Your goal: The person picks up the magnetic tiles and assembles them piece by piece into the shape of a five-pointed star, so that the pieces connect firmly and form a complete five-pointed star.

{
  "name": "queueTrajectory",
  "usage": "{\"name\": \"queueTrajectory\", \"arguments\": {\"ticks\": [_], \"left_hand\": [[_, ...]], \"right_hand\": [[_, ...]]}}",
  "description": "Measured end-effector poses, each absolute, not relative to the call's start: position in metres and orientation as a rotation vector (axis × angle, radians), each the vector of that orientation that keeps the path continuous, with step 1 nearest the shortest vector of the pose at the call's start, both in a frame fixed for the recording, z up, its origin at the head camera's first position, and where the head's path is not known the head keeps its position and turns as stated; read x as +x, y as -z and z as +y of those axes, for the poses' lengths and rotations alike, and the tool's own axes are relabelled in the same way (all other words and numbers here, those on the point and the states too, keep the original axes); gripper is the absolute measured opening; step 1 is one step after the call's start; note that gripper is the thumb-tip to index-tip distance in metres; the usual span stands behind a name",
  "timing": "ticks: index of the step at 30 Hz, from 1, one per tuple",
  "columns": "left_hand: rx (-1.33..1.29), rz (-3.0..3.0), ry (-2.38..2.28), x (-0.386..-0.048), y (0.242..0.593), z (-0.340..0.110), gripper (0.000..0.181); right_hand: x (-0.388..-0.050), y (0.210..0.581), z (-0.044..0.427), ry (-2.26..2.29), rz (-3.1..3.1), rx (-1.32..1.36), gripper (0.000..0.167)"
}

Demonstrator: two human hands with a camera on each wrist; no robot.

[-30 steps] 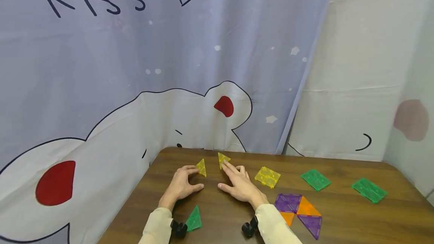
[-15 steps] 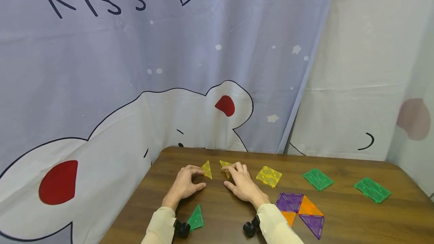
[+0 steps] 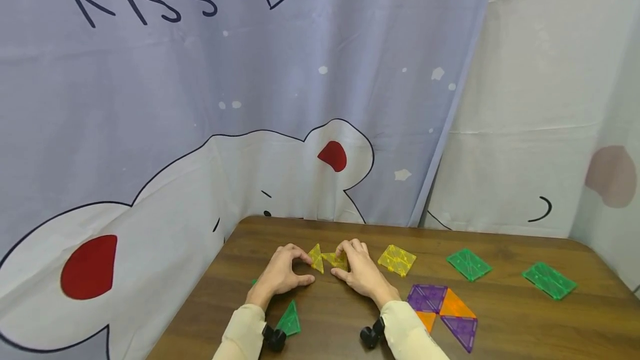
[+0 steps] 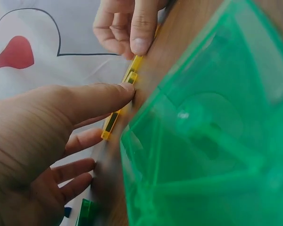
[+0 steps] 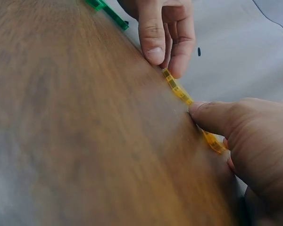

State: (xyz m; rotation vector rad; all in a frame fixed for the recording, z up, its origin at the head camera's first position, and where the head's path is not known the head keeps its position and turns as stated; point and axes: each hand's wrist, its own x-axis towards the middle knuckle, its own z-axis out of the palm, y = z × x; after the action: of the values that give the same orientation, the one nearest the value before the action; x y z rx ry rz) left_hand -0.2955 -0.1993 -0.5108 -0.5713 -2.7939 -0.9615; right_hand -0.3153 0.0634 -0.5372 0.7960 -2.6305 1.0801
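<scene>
Two yellow triangular tiles lie nearly tip to side between the hands in the head view. The left hand point(image 3: 279, 275) has thumb and index finger at the left yellow tile point(image 3: 317, 259), gripping it by its edges; the left wrist view shows that hand point(image 4: 42, 127) close up. Thumb and fingers of the right hand point(image 3: 364, 272) hold the right yellow tile point(image 3: 334, 260), partly covered by them. In the right wrist view, the right thumb presses on a yellow tile point(image 5: 212, 142) beside the other one point(image 5: 177, 89).
Nearer the left wrist lies a green triangle point(image 3: 289, 320); another green piece point(image 3: 254, 281) peeks out behind the left hand. To the right are a yellow square point(image 3: 396, 260), two green tiles point(image 3: 469, 264) point(image 3: 549, 280) and a purple point(image 3: 459, 331) and orange point(image 3: 455, 305) cluster.
Both yellow triangles have come closer together. The left hand has moved right with its tile; the right tile has turned and shifted nearer the person, with the right hand moving slightly right.
</scene>
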Motion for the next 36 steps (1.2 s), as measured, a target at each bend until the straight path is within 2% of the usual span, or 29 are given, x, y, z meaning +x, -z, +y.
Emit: {"name": "queueTrajectory", "arguments": {"ticks": [6, 12, 19, 24, 36], "left_hand": [[-0.548, -2.787, 0.956, -0.2952, 0.5129, -0.1975, 0.028], [-0.543, -2.766, 0.966, -0.2955, 0.5152, -0.1968, 0.024], [-0.556, -2.755, 0.976, -0.2953, 0.5135, -0.1958, 0.020], [-0.623, -2.784, 0.998, -0.2932, 0.5100, -0.1947, 0.017], [-0.722, -2.823, 1.052, -0.2933, 0.5055, -0.1929, 0.013]], "right_hand": [[-0.3122, 0.5374, 0.0645, -1.047, -2.674, 0.830, 0.053], [-0.3109, 0.5336, 0.0698, -0.996, -2.731, 0.976, 0.075], [-0.3123, 0.5328, 0.0730, -1.003, -2.711, 1.039, 0.072], [-0.3126, 0.5348, 0.0715, -1.000, -2.686, 1.032, 0.078], [-0.3118, 0.5360, 0.0704, -1.022, -2.657, 1.014, 0.066]]}}
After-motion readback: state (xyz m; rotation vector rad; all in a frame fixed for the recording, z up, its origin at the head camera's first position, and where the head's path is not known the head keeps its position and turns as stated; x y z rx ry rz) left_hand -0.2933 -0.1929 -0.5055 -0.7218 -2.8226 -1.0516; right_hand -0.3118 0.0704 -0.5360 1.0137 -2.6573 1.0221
